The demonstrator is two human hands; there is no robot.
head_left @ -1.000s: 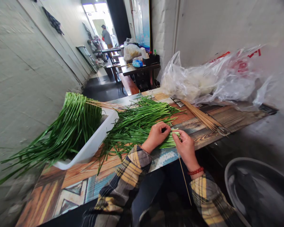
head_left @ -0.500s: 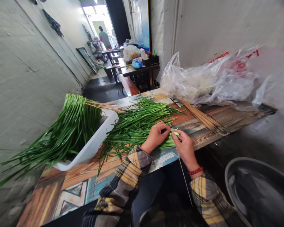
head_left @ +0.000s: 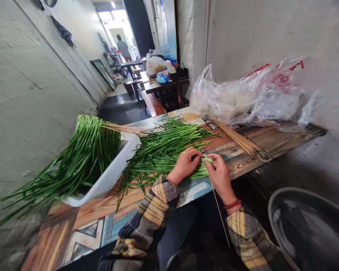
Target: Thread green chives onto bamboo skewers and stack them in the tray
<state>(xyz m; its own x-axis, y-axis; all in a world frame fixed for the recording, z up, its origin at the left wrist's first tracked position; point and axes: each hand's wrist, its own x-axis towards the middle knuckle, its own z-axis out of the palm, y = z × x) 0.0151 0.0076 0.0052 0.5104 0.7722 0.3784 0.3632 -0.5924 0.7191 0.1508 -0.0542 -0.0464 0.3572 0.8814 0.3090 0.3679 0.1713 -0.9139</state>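
Note:
Loose green garlic chives (head_left: 169, 143) are spread over the table, stalk ends to the right. My left hand (head_left: 186, 164) is closed in a pinch at the pale stalk ends, its fingertips close to those of the other hand. Between finger and thumb, my right hand (head_left: 220, 176) grips a thin bamboo skewer (head_left: 220, 214), whose long end hangs down past the table edge. Pale cut stalks (head_left: 208, 161) show at the right fingertips; the skewer's tip is hidden there. On the left, a thick bunch of skewered chives (head_left: 93, 143) rests in a white tray (head_left: 109, 178).
Bare skewers (head_left: 237, 141) lie in a bundle on the wood-patterned table (head_left: 87, 210), beside clear plastic bags (head_left: 228, 99) against the wall. A grey basin (head_left: 285, 194) stands low on the right. Farther back are another table (head_left: 158, 86) and a person (head_left: 122, 47).
Both hands stay at the stalk ends, with only slight finger movement. The right fingers have shifted a little around the pale stalks. The view has tilted slightly.

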